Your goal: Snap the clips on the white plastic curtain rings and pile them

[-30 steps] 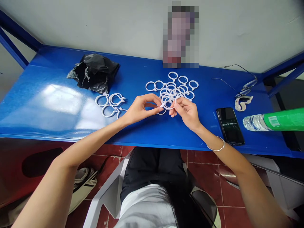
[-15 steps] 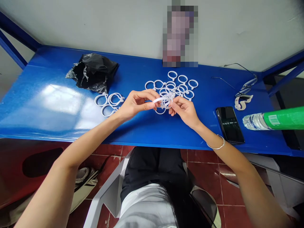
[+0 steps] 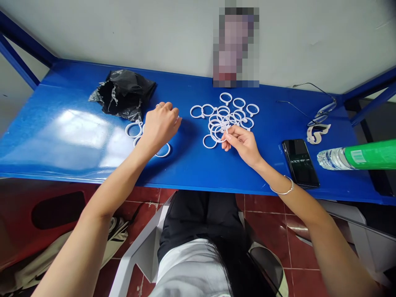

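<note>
My left hand (image 3: 161,123) hovers with bent fingers over a small group of white plastic rings (image 3: 133,130) on the left of the blue table (image 3: 62,136). One ring (image 3: 163,151) lies just under its wrist; whatever its fingers hold is hidden. My right hand (image 3: 243,142) rests at the near edge of a larger pile of several white rings (image 3: 225,113). Its thumb and fingers pinch one ring (image 3: 227,130) of that pile.
A crumpled black plastic bag (image 3: 123,95) lies behind the left rings. On the right are a black phone (image 3: 300,161), a water bottle with a green label (image 3: 355,159), glasses (image 3: 321,111) and a small white clip (image 3: 316,134). A wall closes the table's far side.
Both hands held one ring between them at the centre. My left hand has swung left to the small group of rings; my right hand stays at the pile, pinching a ring.
</note>
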